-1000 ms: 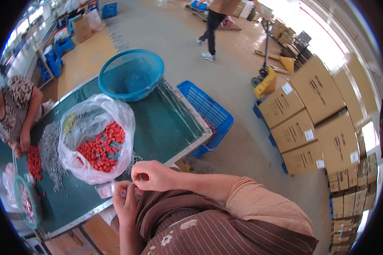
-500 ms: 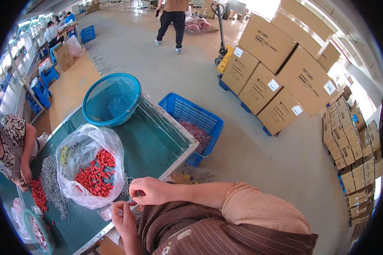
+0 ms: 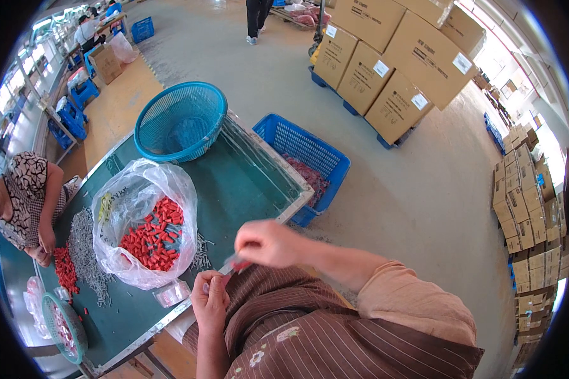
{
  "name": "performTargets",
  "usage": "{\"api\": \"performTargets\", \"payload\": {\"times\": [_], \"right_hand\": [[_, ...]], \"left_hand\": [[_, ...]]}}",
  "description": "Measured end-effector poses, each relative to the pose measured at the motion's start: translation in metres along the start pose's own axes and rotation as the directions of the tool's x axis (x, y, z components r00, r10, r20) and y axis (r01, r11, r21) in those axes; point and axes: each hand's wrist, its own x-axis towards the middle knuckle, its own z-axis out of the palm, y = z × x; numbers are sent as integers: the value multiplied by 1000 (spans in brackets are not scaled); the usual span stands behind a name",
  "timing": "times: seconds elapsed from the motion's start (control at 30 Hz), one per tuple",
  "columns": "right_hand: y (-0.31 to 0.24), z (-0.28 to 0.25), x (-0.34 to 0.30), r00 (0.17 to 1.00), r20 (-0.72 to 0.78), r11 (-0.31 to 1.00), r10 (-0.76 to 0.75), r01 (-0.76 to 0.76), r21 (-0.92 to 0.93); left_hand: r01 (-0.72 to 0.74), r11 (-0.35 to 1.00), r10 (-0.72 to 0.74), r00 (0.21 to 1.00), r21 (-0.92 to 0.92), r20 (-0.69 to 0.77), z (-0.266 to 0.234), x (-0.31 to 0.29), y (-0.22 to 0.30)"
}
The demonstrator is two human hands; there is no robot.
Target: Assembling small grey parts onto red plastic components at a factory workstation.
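My left hand (image 3: 210, 298) is closed at the table's near edge, its fingers pinching a small clear plastic bag (image 3: 235, 264) with something red in it. Just right of the bag, my right hand (image 3: 267, 245) is curled and smeared by motion; what its fingers grip is hidden. Beyond my left hand, a large clear plastic bag (image 3: 110, 256) stands rolled open, with many short red plastic pieces (image 3: 150, 245) inside. Small grey pin-like pieces (image 3: 200, 254) lie beside it. A little clear packet (image 3: 172, 294) rests by the table edge.
On the green table (image 3: 250, 189) stand a blue-green basket (image 3: 146, 142) and a smaller green basket (image 3: 77, 338). A grey pile (image 3: 85, 249) and a red pile (image 3: 65, 270) lie near a co-worker's hands (image 3: 43, 252). A blue crate (image 3: 335, 177) and stacked cartons (image 3: 398, 107) stand beyond.
My view has shifted, so table and cartons sit differently. My right hand has moved right and away from my left hand, and the small bag with red now shows between them.
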Motion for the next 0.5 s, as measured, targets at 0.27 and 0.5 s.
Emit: {"api": "performTargets", "payload": {"times": [0.27, 0.5], "right_hand": [[17, -124, -14, 738, -675, 829, -14, -369, -421], [-6, -2, -17, 993, -94, 986, -75, 60, -157]], "left_hand": [[162, 952, -143, 986, -260, 89, 0, 5, 2], [127, 952, -102, 989, -280, 105, 3, 8, -14]]}}
